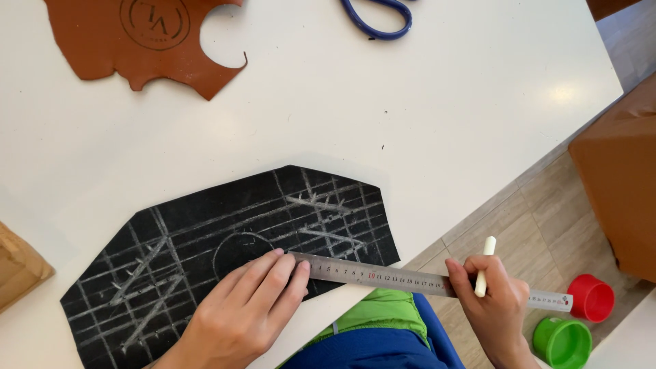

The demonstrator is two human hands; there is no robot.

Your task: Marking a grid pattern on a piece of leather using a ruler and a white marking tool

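Head view shows me the metal ruler [383,275] first: a thin steel strip with fine marks. It lies slanted, its left end on the black sheet [225,263] and its right end sticking out past the edge of the white table [424,116] over the floor. My left hand [249,307] lies flat, fingers together, and presses down the left end of the ruler and the sheet under it. My right hand [493,294] is closed around the other end of the ruler and also grips a short cream-coloured marking stick [484,266], which stands almost upright between the fingers.

I judge that a clean line needs the ruler held firm at both ends, with the left fingers kept back from the edge where the stick would run. The overhanging part can tip, so pressure should stay on the part over the sheet.

The black sheet is matt and slightly rough, cut to an irregular many-sided shape, and covered with pale chalky lines, crossings and one drawn circle. Further up lies a brown leather piece [143,41] with curved cut-outs and a round stamp, and blue scissor handles [379,17]. On the wooden floor stand a red cup [592,298] and a green cup [563,342], both plastic and round.
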